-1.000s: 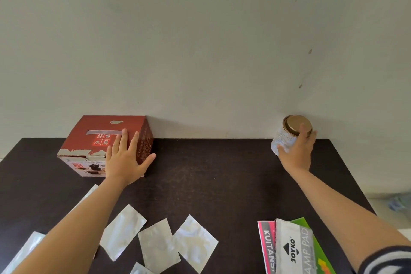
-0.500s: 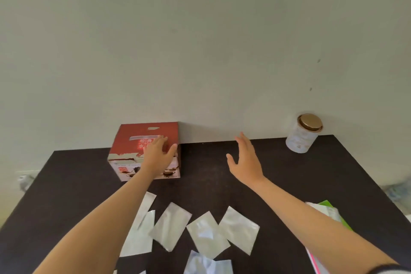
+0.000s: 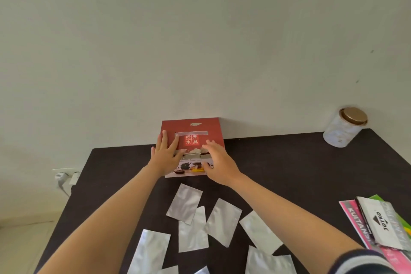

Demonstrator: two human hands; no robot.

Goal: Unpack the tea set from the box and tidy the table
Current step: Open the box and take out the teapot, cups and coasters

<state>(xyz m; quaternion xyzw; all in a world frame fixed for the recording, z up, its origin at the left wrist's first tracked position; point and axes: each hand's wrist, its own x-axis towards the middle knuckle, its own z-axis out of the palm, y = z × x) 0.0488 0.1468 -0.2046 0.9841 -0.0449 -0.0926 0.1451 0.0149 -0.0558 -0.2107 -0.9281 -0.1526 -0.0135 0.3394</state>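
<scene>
Red box (image 3: 193, 147) at table (image 3: 289, 169) back edge against wall, unopened. Right hand (image 3: 219, 162) now off jar (image 3: 343, 128), joins left hand (image 3: 165, 155); fingers straight, flat on box. Unpacking about to begin.

Home room, probably domestic, dark table (image 3: 278, 162) pushed against plain off-white wall (image 3: 200, 40), wall socket with plugs (image 3: 64, 177) at low left, pale floor (image 3: 24, 242), stationery packets (image 3: 375, 227) at table edge
</scene>
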